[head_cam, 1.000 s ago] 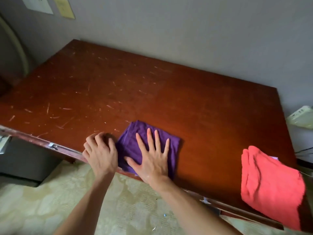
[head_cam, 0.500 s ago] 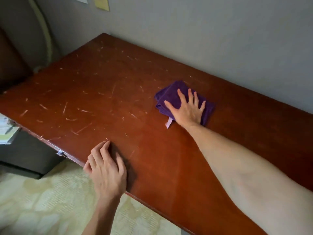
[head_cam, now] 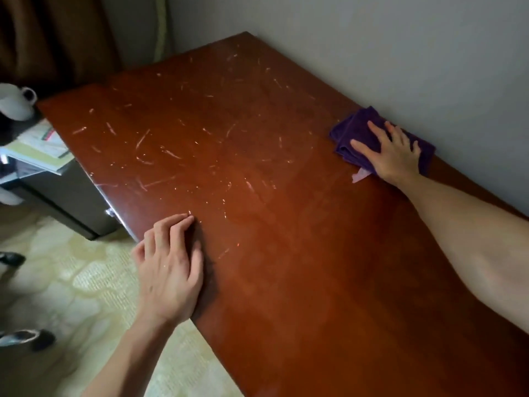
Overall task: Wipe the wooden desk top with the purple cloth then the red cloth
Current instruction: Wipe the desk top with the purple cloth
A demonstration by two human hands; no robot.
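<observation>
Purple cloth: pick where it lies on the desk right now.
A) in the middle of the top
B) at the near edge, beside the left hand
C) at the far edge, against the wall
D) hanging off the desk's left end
C: the purple cloth lies flat under the right hand at the desk's far edge by the wall, far from the left hand at the near edge.

Glossy, scratched wooden desk top [head_cam: 257,196]; soft, matt purple cloth [head_cam: 355,133]; glazed white mug [head_cam: 14,101].
</observation>
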